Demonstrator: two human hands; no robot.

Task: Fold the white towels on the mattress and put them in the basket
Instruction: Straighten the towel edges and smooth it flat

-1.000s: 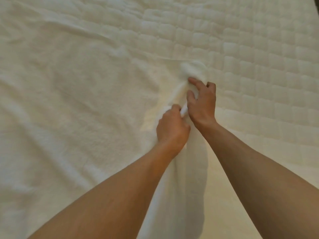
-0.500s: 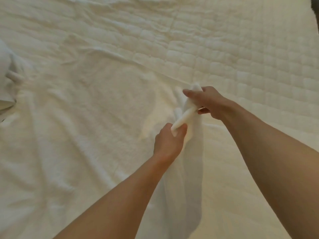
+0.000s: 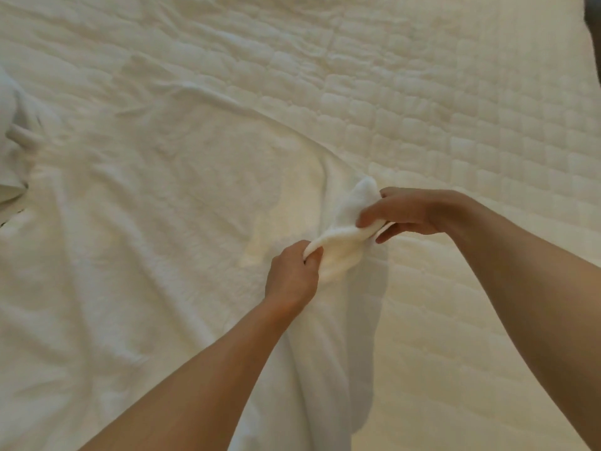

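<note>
A large white towel (image 3: 156,242) lies spread over the left and middle of the quilted mattress (image 3: 471,102). Its right edge is lifted off the bed and hangs down in folds toward me. My left hand (image 3: 292,278) grips the lifted edge in a fist. My right hand (image 3: 413,211) pinches the same edge a little farther along, between thumb and fingers. The short stretch of towel between the two hands sags slightly. No basket is in view.
More white cloth (image 3: 13,135) is bunched at the left edge of the view. A dark strip (image 3: 593,24) shows at the top right corner, beyond the mattress. The quilted surface to the right of the towel is bare.
Both hands have raised the towel's edge off the mattress and drawn apart, the right hand going right. The view has tilted, bringing the bunched cloth at the left into sight.
</note>
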